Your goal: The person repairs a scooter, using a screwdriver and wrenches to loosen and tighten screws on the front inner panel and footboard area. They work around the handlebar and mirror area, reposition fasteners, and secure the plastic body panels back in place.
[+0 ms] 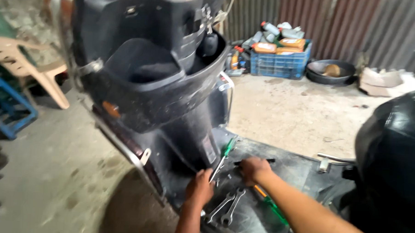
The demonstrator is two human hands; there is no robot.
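My left hand (pixel 199 187) grips a green-handled screwdriver (pixel 223 156) whose handle points up and away, low against the black front panel of a scooter (pixel 149 68). My right hand (pixel 254 169) is closed around a dark tool on the scooter's dusty floorboard (pixel 293 165). Two metal spanners (pixel 228 207) lie on the floorboard just in front of my hands. A second screwdriver with an orange and green handle (pixel 269 203) lies under my right forearm.
The scooter's black seat (pixel 395 150) fills the right side. A blue crate (pixel 279 59) of oil bottles and a dark metal pan (pixel 331 71) stand by a corrugated wall. A beige plastic chair (pixel 25 64) and a blue stool (pixel 10 107) are at left.
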